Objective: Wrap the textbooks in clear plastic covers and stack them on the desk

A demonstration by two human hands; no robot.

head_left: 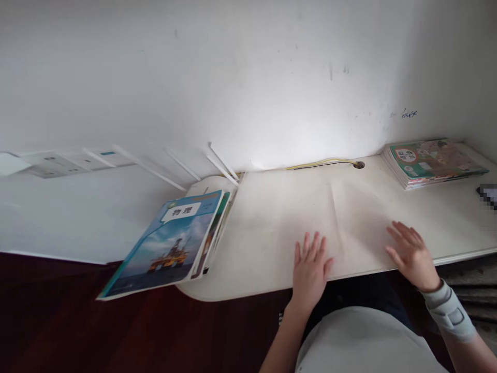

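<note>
My left hand (310,269) is over the front edge of the white desk (272,223), palm down with fingers spread and nothing in it. To its right, my right hand (413,256) is also open and holds nothing, its fingers apart above the desktop near the front edge; a grey wrap (450,313) circles that wrist. I cannot tell whether either hand touches the surface. At the desk's left end stands a row of books, the nearest with a blue cover (174,243) showing an oil rig.
A stack of books (430,160) lies at the back right. Yellow and black cables (326,163) run along the wall to a round hole (359,165). White rods (223,163) rise behind the left books. Wall sockets (58,163) are at far left.
</note>
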